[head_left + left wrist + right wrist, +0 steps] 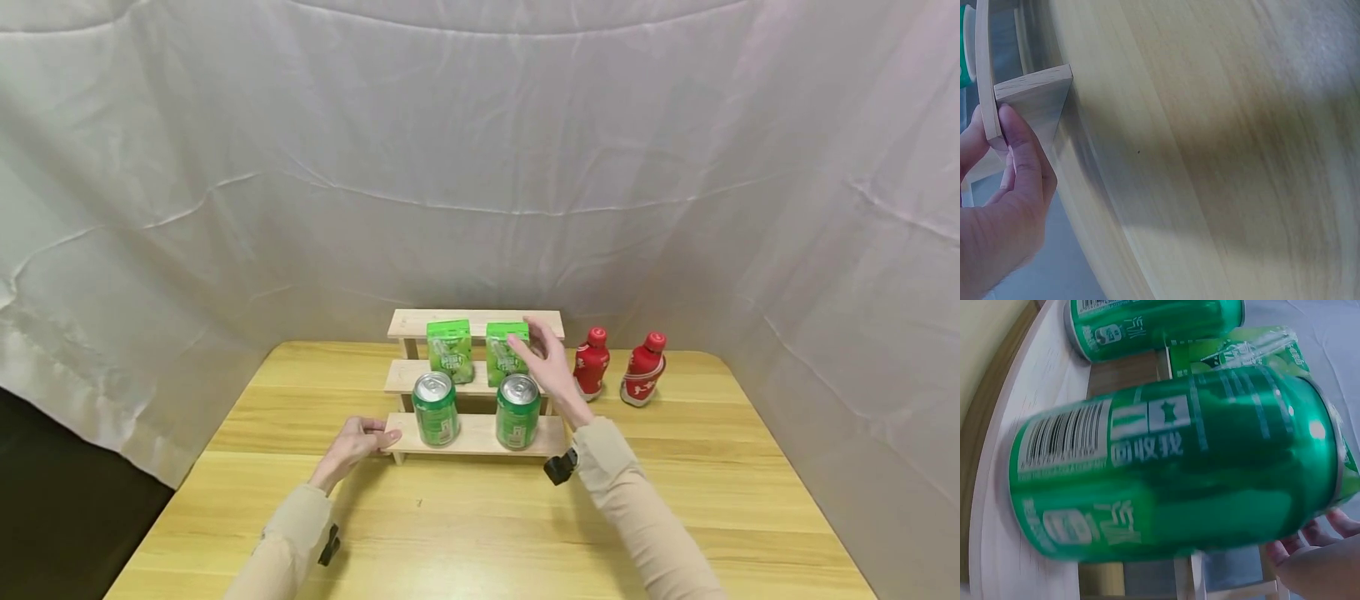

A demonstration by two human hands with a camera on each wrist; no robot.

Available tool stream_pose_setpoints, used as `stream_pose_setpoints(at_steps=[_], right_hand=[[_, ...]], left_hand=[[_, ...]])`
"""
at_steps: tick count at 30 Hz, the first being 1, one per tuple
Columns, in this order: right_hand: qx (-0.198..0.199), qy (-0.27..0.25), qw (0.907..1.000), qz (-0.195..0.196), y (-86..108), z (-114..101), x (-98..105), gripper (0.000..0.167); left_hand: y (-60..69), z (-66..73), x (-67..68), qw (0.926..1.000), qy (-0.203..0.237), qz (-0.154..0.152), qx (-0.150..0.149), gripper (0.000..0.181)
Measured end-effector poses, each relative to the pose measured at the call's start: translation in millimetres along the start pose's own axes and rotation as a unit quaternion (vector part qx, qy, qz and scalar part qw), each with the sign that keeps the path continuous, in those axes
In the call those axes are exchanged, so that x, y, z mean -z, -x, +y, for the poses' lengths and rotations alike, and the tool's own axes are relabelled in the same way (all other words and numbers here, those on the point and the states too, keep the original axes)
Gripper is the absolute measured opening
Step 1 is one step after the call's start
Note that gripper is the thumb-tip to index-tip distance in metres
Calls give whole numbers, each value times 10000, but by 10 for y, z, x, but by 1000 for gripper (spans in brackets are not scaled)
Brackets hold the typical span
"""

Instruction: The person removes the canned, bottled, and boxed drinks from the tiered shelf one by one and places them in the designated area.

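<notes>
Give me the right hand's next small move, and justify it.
I'd probably ease the right hand upward, clear of the right-hand green, box-shaped carton: it stands on the middle step of the pale wooden rack beside a matching carton, so it looks placed, and a green metal can in front leaves little room for pulling forward.

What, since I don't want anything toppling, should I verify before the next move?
1. Left hand gripping bottom step's left end: ok.
2. Both cans upright on that step: ok.
3. Left box standing on middle step: ok.
4. Right hand well away from right box: not ok, it's right at it.
5. Right hand's grip on that box firm: cannot tell.
6. Bottles standing on table: ok.
</notes>
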State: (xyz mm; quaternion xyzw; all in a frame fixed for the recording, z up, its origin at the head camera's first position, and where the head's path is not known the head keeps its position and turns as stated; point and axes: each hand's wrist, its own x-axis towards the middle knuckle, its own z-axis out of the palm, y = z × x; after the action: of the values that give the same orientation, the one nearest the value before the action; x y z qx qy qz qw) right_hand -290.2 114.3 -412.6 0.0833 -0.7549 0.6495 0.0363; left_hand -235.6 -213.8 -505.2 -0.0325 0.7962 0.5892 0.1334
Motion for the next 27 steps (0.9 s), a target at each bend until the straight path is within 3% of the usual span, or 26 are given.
stream_pose_setpoints(at_steps=[7,27], right_hand=[[-76,106,9999,63,-2,-31,-81,55],[367,68,9981,484,23,-52,-136,38]], left_hand=[[-12,-21,-1,9999,89,-46,35,41],[7,11,-6,10000,-31,33,63,42]])
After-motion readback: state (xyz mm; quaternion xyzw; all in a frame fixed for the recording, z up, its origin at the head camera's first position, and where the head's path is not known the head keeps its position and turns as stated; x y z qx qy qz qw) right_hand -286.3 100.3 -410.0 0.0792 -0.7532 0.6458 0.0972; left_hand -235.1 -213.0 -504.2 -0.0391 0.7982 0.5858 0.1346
